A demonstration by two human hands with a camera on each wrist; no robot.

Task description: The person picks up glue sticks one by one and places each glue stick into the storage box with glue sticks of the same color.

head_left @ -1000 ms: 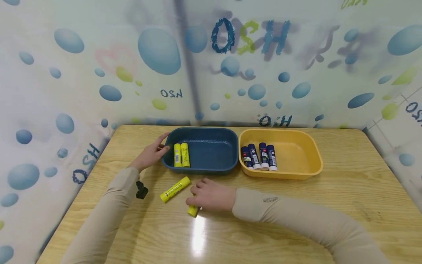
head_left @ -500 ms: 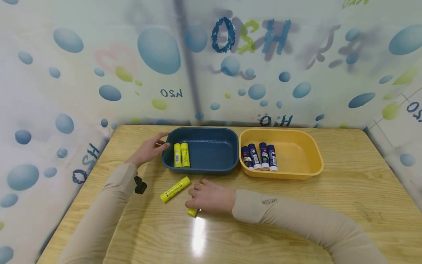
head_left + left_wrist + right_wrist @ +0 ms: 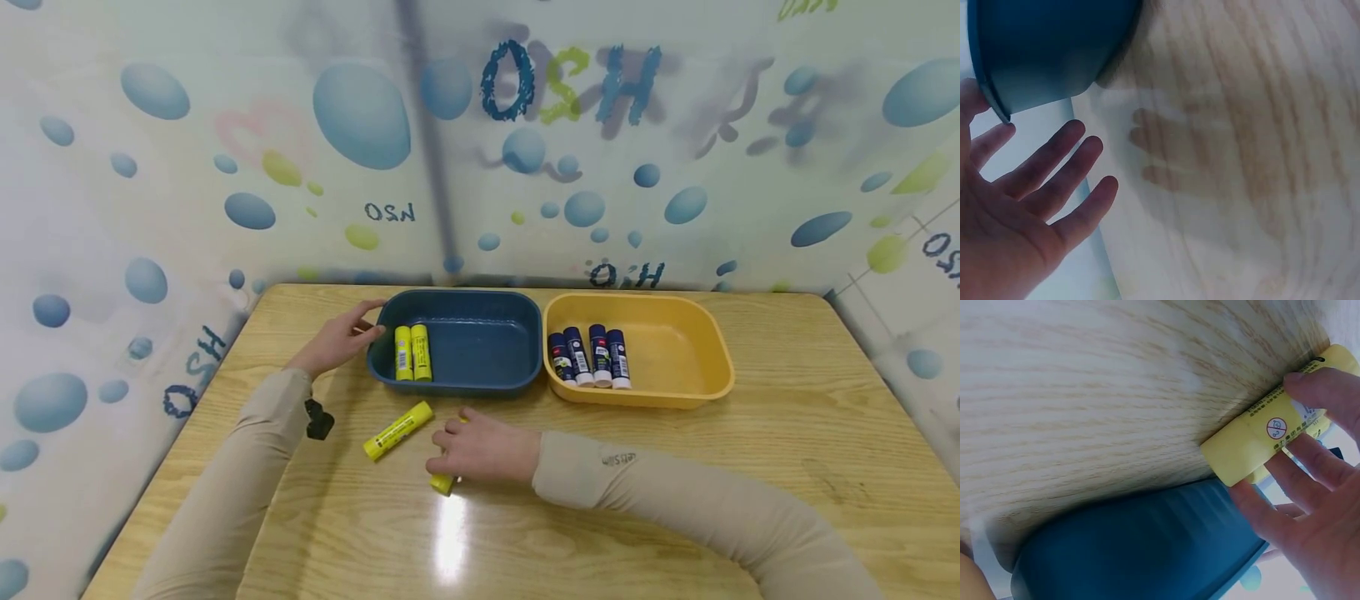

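My right hand (image 3: 487, 447) holds a yellow glue stick (image 3: 1250, 434) lying on the table in front of the blue bin. In the right wrist view the thumb lies on one side of it and the fingers on the other; from the head most of the stick is hidden. To its left another yellow glue stick (image 3: 398, 431) lies slanted. My left hand (image 3: 333, 343) is at the left end of the blue bin (image 3: 487, 387), thumb and forefinger touching its rim, other fingers spread loosely. Inside that bin, two yellow glue sticks (image 3: 412, 353) lie side by side at the left.
Right beside the blue bin stands a yellow-orange bin (image 3: 675, 396). Several dark blue glue sticks (image 3: 588, 358) lie in its left part. Behind the wooden table (image 3: 787, 417) rises a wall (image 3: 480, 167) patterned with bubbles and letters.
The left hand has drawn back very slightly to the left at the bin's end. The right hand stays on the glue stick, having shifted just a little.
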